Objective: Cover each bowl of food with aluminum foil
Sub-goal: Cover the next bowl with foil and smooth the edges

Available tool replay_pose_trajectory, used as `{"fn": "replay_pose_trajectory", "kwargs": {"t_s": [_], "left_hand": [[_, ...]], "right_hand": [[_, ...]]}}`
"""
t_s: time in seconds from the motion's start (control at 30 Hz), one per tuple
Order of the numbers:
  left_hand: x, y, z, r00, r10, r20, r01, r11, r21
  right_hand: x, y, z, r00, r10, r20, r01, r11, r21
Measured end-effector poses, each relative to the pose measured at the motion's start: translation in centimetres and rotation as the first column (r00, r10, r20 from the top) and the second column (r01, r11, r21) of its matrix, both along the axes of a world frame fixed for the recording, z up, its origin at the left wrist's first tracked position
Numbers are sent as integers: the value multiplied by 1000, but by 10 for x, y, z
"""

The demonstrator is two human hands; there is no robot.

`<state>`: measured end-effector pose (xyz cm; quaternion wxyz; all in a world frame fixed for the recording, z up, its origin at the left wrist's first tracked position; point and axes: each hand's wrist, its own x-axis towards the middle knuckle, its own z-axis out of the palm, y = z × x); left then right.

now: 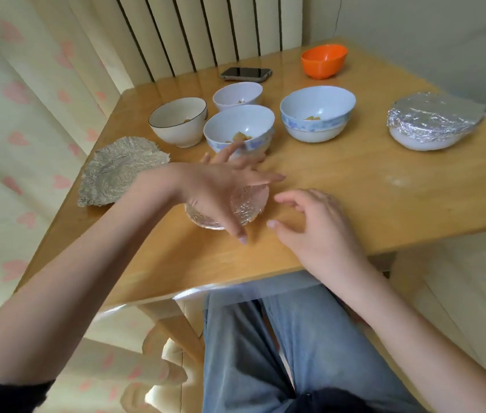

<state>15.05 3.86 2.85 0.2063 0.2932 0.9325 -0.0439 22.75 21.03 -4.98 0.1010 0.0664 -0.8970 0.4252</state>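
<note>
One bowl at right already wears foil, and now the left hand spreads open over a small glass dish mid-frame, right hand loose and empty beside it, so next comes fetching the crumpled foil sheet at left on the surface.

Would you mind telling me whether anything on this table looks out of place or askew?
The crumpled foil sheet hangs over the table's left edge, already wrinkled and bowl-shaped. A pale smudge marks the wood on the right. The orange bowl sits tilted.
</note>
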Motion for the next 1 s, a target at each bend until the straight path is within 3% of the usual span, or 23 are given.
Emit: {"fn": "replay_pose_trajectory", "kwargs": {"t_s": [0.1, 0.33, 0.5, 0.6, 0.67, 0.77, 0.9, 1.0], "left_hand": [[1, 2, -4, 1000, 15, -22, -16, 1000, -19], [4, 6, -6, 998, 56, -9, -57, 998, -19], [2, 0, -9, 996, 91, 3, -90, 988, 128], [3, -12, -8, 989, 143, 30, -146, 956, 253], [3, -21, -10, 984, 168, 57, -177, 928, 326], [2, -28, -12, 980, 174, 95, -198, 888, 415], [2, -33, -13, 980, 160, 121, -199, 850, 488], [5, -36, -14, 976, 176, 131, -219, 811, 542]], "right_hand": [[6, -11, 3, 1000, 4, 6, -3, 992, -129], [9, -11, 6, 996, 77, 40, -68, 980, -190], [2, -17, 7, 998, 61, 23, -54, 970, -235], [-14, -15, 11, 987, 160, 27, -141, 930, -339], [-19, -17, 12, 982, 184, -29, -184, 935, -302], [-15, -29, 8, 978, 92, -185, -136, 962, -238], [-12, -43, 3, 937, 16, -348, -124, 949, -290], [-9, -54, -2, 924, 36, -380, -137, 961, -242]]}}
